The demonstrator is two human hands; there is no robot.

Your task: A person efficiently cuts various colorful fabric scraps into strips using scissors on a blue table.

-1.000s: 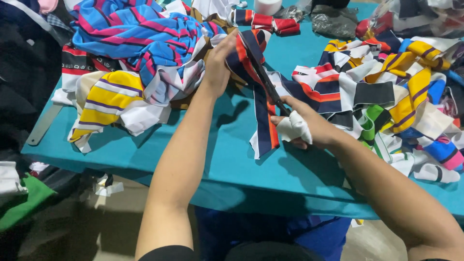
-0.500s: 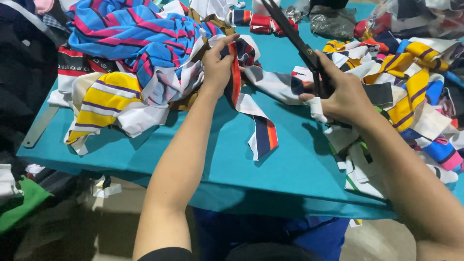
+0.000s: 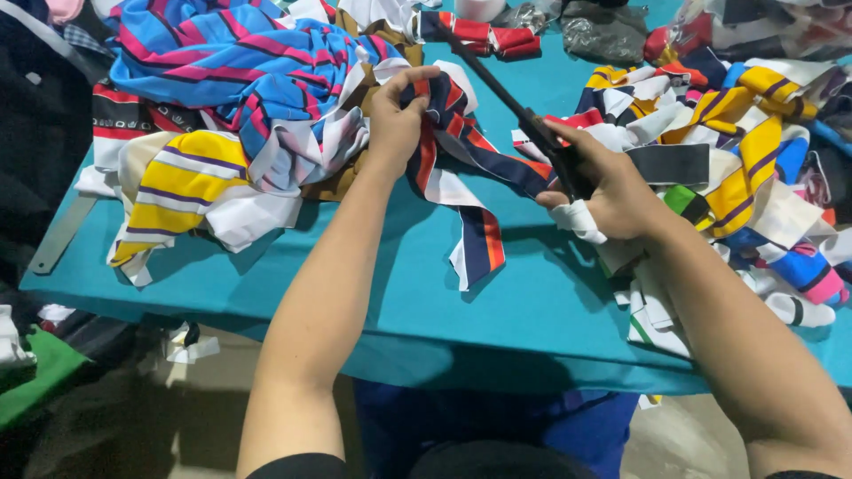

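Note:
My left hand (image 3: 396, 120) grips the upper end of a striped fabric strip (image 3: 468, 182) in navy, red and white, which hangs down onto the teal table (image 3: 497, 302). My right hand (image 3: 603, 191) holds long black scissors (image 3: 515, 106); their blades point up and left, and lie against the strip just right of my left hand. A white band wraps one finger of my right hand.
A heap of blue-and-pink, yellow and white striped cloth (image 3: 222, 98) lies at the left. Yellow, blue and white scraps (image 3: 745, 142) are piled at the right. Red rolled pieces (image 3: 497, 37) sit at the back. Offcuts lie on the floor (image 3: 191, 341).
My right hand picked up the scissors from the scraps at the right and brought them to the strip. My left hand lifted the strip's upper end a little.

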